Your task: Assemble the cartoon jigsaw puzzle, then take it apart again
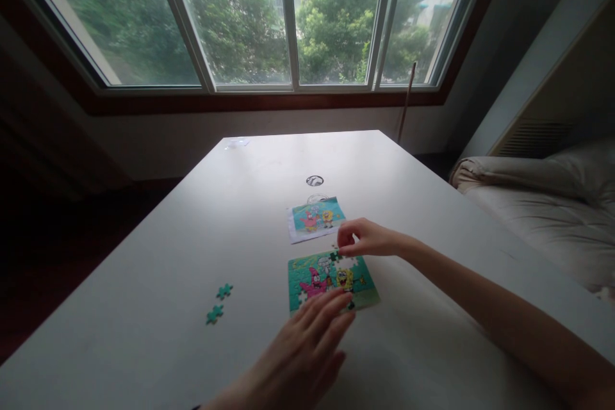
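Note:
A small cartoon jigsaw puzzle [312,275] lies on the white table [192,237], mostly assembled, with small gaps along its edges. My right hand [366,238] pinches a dark green puzzle piece [335,256] at the puzzle's top edge. My left hand [307,346] lies flat with fingers stretched out, fingertips resting on the puzzle's near edge. Two loose teal pieces [218,302] lie on the table to the left of the puzzle. A printed reference picture [314,218] showing the same cartoon sits just beyond the puzzle.
A small round dark ring [314,180] and a clear plastic item [317,197] lie beyond the picture. A bit of clear plastic [236,142] sits at the table's far edge. A cream sofa [542,192] stands to the right. Large windows [288,19] face trees.

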The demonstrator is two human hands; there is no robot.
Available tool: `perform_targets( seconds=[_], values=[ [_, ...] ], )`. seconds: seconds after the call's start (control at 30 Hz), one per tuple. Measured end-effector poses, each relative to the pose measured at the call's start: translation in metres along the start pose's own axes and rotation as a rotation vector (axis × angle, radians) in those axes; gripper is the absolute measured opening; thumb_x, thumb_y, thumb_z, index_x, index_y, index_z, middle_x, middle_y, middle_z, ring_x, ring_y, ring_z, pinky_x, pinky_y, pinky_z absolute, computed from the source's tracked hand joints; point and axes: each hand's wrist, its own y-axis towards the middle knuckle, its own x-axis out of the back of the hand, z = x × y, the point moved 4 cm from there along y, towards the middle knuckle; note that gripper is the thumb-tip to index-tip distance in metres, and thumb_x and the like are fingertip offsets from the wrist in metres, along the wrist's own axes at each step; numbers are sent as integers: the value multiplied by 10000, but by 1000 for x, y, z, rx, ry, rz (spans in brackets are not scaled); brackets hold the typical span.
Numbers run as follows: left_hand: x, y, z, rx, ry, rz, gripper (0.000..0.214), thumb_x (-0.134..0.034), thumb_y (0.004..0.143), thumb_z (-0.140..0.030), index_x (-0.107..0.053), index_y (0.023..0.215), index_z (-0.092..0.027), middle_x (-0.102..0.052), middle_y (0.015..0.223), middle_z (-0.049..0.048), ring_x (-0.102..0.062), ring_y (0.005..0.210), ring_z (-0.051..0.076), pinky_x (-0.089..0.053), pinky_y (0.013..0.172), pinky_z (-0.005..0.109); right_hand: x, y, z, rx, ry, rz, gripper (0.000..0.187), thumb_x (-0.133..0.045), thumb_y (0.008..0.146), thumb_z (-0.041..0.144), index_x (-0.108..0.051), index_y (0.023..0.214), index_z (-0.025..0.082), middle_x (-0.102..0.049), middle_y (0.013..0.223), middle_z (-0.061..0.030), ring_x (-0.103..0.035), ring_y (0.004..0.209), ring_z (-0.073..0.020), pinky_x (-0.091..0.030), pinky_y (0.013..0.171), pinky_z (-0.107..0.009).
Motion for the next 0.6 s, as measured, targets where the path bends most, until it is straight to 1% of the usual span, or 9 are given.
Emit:
perform_targets(
  seconds=[0.03,0.07,0.1,0.17,0.23,0.37,0.6],
  values=[
    [-4,0,-4,-47,22,80,503,-448,819,-123,-310,1299,-184,-341,1390,102,-265,1290,253,-311,1038,431,0,0,-3,-20,-11,26,115,-602,700,229,-616,685,117,-543,633,5,-470,589,-92,-361,526,-187],
    [-7,1,-6,-64,36,139,514,-452,816,-129,-309,1307,-174,-315,1407,101,-245,1299,257,-302,1042,434,-1,0,-6,-38,-24,48,117,-602,695,228,-621,683,113,-545,625,5,-469,579,-90,-354,514,-185],
    [-8,1,-7,-58,45,178,522,-455,815,-139,-304,1314,-164,-295,1417,102,-233,1304,259,-297,1045,435,-2,-1,-7,-54,-37,64,121,-600,691,228,-626,682,110,-547,616,5,-469,570,-89,-347,503,-183],
    [-7,2,-6,-11,55,215,522,-460,822,-170,-304,1320,-150,-280,1424,103,-225,1307,257,-293,1048,430,-4,-1,-8,-75,-76,73,127,-601,681,227,-636,677,105,-555,600,4,-471,558,-88,-335,490,-179],
    [-5,2,-5,21,59,224,508,-470,830,-210,-323,1312,-144,-288,1419,109,-231,1304,261,-300,1045,426,-6,-1,-8,-85,-130,66,129,-604,667,225,-649,671,104,-566,592,1,-476,555,-90,-329,485,-179],
    [-4,1,-5,17,49,206,489,-470,834,-212,-347,1303,-147,-314,1405,121,-248,1298,265,-313,1036,423,-8,-1,-9,-102,-212,73,140,-596,662,229,-671,670,112,-585,579,-2,-488,553,-93,-323,484,-179],
    [-8,0,-4,0,66,200,504,-463,832,-203,-326,1314,-143,-300,1411,121,-238,1300,272,-312,1036,427,-11,-1,-11,-91,-235,106,173,-591,686,253,-682,689,106,-587,584,-7,-482,554,-90,-321,489,-177]
  ],
)
